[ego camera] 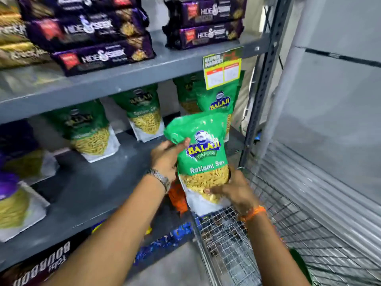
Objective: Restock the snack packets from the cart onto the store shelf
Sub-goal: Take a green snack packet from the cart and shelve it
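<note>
I hold a green Balaji Ratlami Sev packet (203,162) upright in front of the grey middle shelf (97,182). My left hand (167,156) grips its upper left edge, thumb over the top corner. My right hand (237,189) clasps its lower right side near the clear window. The packet hangs above the front corner of the wire cart (226,240). Several matching green packets (144,114) stand upright along the back of the same shelf, one (220,100) directly behind the held packet.
Purple Hide & Seek biscuit packs (99,38) lie stacked on the upper shelf, with a yellow price tag (223,69) on its edge. Purple-topped packets (12,199) stand at the left. A perforated steel upright (259,96) and a grey wall are to the right. Another green packet (299,263) lies in the cart.
</note>
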Action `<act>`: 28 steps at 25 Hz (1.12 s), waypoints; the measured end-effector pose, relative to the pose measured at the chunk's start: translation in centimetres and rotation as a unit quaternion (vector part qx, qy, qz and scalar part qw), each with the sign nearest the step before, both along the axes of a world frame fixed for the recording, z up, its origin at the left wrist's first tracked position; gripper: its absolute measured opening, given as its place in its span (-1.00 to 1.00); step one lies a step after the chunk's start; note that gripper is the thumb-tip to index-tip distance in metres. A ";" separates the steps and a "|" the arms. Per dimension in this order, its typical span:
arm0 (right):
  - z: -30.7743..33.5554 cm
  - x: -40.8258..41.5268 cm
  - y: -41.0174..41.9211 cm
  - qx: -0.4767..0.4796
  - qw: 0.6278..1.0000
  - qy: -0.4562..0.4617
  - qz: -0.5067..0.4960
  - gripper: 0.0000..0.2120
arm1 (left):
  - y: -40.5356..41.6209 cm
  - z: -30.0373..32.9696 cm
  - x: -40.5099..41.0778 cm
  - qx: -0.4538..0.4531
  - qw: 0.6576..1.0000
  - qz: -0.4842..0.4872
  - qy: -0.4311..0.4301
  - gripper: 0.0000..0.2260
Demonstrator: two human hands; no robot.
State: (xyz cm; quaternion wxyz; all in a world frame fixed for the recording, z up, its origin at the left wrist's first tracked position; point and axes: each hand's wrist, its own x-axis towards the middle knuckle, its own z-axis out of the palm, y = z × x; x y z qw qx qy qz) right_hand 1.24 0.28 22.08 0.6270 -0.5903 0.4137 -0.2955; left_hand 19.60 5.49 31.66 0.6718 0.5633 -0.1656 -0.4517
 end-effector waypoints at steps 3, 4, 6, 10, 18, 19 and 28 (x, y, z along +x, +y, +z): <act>2.3 5.3 -1.4 -0.046 0.999 -0.015 0.011 -0.36 | 0.1 2.8 4.1 -0.028 0.999 0.031 -0.035 -0.91; 2.6 6.8 -1.9 -0.050 0.998 -0.025 0.017 -0.33 | -0.1 3.4 5.1 -0.035 0.998 0.039 -0.042 -0.90; 2.5 9.8 -3.2 -0.053 0.997 -0.047 0.022 -0.28 | -0.3 4.1 7.0 -0.043 0.995 0.055 -0.066 -0.89; 1.1 13.8 -5.7 -0.060 0.997 -0.045 0.004 -0.11 | -1.1 4.6 9.2 -0.050 0.989 0.092 -0.106 -0.82; -1.8 16.5 -7.4 -0.084 0.994 -0.043 -0.053 -0.13 | -2.7 3.7 10.5 -0.020 0.986 0.117 -0.117 -0.69; -1.7 16.5 -7.5 -0.084 0.994 -0.041 -0.052 -0.14 | -2.8 3.5 10.6 -0.019 0.986 0.116 -0.122 -0.71; 0.3 10.0 -5.8 -0.033 0.993 -0.080 -0.078 -0.12 | -1.4 2.6 9.0 0.037 0.976 0.199 -0.078 -0.46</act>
